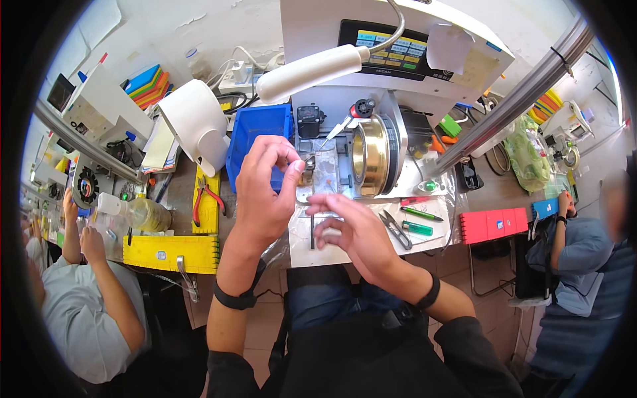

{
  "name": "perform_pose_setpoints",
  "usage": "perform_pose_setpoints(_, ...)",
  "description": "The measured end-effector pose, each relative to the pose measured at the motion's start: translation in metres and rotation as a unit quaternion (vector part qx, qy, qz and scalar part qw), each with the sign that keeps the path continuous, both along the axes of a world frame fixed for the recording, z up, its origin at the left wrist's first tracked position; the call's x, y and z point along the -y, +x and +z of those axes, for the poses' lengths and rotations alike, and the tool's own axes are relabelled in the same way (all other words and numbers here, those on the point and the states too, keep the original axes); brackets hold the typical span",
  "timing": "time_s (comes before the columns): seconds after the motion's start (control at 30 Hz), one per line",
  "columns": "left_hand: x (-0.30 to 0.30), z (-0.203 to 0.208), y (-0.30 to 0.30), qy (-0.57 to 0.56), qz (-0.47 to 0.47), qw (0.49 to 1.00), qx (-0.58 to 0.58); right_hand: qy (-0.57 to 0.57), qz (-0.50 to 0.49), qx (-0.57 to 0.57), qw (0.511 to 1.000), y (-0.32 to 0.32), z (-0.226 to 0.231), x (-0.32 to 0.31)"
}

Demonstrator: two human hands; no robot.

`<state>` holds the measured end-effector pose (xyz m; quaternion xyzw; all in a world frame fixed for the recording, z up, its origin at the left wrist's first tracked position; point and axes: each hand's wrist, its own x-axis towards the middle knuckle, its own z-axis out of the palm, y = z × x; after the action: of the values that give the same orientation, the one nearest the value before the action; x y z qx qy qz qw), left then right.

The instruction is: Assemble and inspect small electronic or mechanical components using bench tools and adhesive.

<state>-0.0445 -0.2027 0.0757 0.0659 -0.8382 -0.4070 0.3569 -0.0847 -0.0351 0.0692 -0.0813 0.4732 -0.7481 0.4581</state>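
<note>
My left hand is raised in front of the machine. Its thumb and index finger come together in a pinch, and whatever they hold is too small to make out. My right hand hovers lower and to the right, its fingers loosely curved and apart, with nothing visible in them. Behind my hands stands a white machine with a brass-coloured ring drum. A slim tool with a black and red knob slants over a small metal work area left of the drum. Both wrists wear black bands.
A blue bin sits left of the machine. Red-handled pliers lie on a yellow board. Thread snips, a green pen and a green lighter rest at right. A white lamp hangs overhead. Co-workers sit on both sides.
</note>
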Motion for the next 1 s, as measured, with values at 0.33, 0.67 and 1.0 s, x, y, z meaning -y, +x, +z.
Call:
perform_pose_setpoints(0.33, -0.014, -0.022, 0.010, -0.141, 0.018, 0.990, -0.029, -0.017, -0.144, -0.006, 0.989, -0.016, -0.015, 0.051)
perform_pose_setpoints(0.67, 0.007, -0.021, 0.008, 0.029, 0.092, 0.993, -0.066, -0.032, -0.158, -0.009, 0.987, -0.017, -0.031, 0.049)
perform_pose_setpoints(1.0, -0.023, -0.024, -0.002, -0.076, 0.181, 0.981, -0.011, 0.021, -0.173, -0.061, 0.983, -0.010, -0.036, 0.050)
